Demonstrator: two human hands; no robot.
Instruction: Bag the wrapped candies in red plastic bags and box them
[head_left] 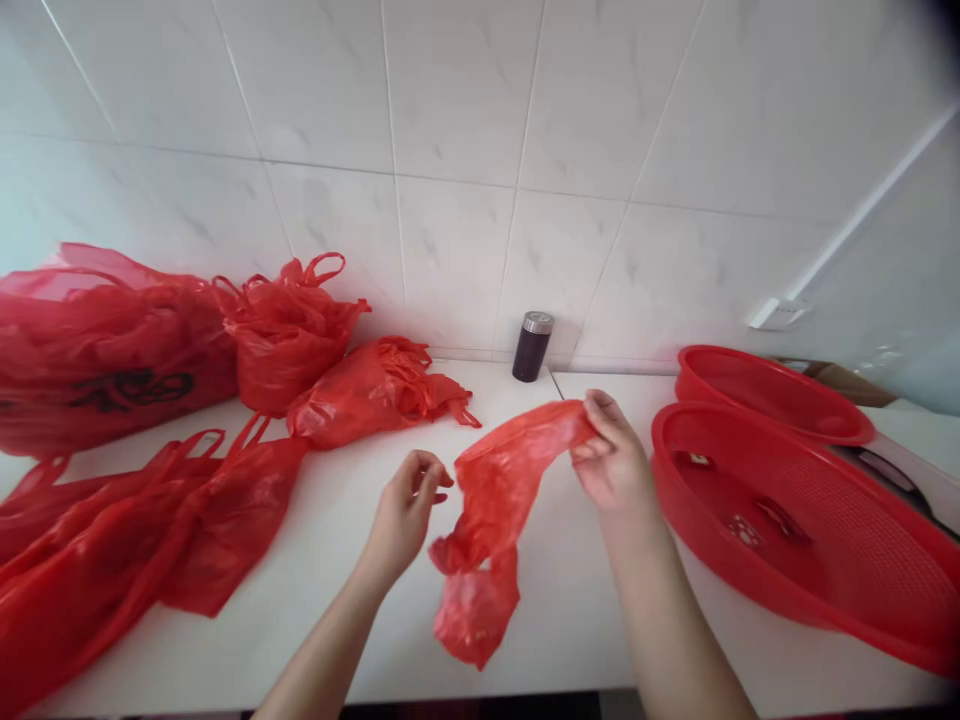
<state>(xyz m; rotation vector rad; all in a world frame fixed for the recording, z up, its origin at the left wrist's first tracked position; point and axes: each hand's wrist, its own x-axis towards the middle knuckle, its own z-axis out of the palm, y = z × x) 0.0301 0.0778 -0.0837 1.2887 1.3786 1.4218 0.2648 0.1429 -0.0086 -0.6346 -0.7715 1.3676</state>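
A crumpled red plastic bag (499,480) hangs over the table in front of me, its lower end bunched and rounded. My right hand (609,452) is closed on the bag's upper right end, pinching it between thumb and fingers. To the left of the bag, my left hand (407,510) has its fingers curled together, with a small bit of red plastic film (445,479) showing at the fingertips. Whether that bit joins the bag I cannot tell.
Several filled red bags, including a large one (112,350) with black printing, crowd the left. A dark thermos (532,348) stands by the tiled wall. Rightward are a red sieve basket (862,520) holding small items, another red basket (772,385) and a cardboard box (840,380).
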